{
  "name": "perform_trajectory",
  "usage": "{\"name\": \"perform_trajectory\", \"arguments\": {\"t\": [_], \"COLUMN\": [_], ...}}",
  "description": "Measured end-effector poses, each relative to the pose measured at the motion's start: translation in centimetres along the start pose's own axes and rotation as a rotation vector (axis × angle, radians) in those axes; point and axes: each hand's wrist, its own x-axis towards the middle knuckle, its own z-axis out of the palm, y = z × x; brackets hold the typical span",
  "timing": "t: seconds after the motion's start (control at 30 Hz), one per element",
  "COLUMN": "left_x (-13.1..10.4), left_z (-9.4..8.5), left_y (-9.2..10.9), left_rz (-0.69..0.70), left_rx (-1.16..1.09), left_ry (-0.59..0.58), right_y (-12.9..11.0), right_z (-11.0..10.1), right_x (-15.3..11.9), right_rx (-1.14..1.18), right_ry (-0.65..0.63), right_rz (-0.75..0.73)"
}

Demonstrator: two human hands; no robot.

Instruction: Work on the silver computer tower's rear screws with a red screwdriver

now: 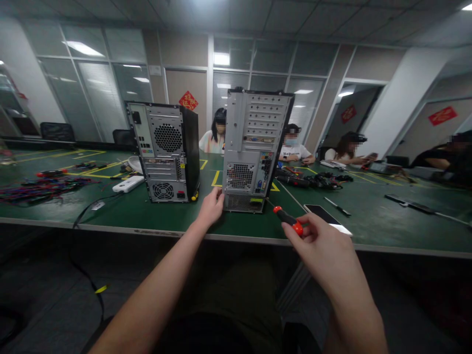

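A tall grey computer case [243, 152] stands upright on the green table [243, 223], its rear panel facing me. My left hand [213, 207] rests against the lower left edge of this case, fingers together. In my right hand [320, 241] is a red and black screwdriver [289, 220], held by the handle end, its thin shaft pointing up and left at the lower right corner of the case. Whether the tip touches the case is too small to tell. A second, shorter computer case [164, 152] stands to the left.
A phone [326, 216] lies beyond my right hand, with a pen-like tool [337, 206] behind it. On the left are a white power strip [128, 184] and tangled wires [47, 189]. Black cables [320, 180] lie behind at right. Several people sit across the table.
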Motion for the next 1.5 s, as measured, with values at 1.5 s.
{"name": "perform_trajectory", "arguments": {"t": [1.5], "left_x": [0.1], "left_z": [0.1], "left_y": [-0.3], "left_rz": [0.006], "left_rx": [-0.029], "left_ry": [0.010], "right_y": [-0.8], "right_z": [0.6], "right_x": [-0.5], "right_rx": [-0.133], "right_ry": [-0.005], "right_rz": [0.024]}}
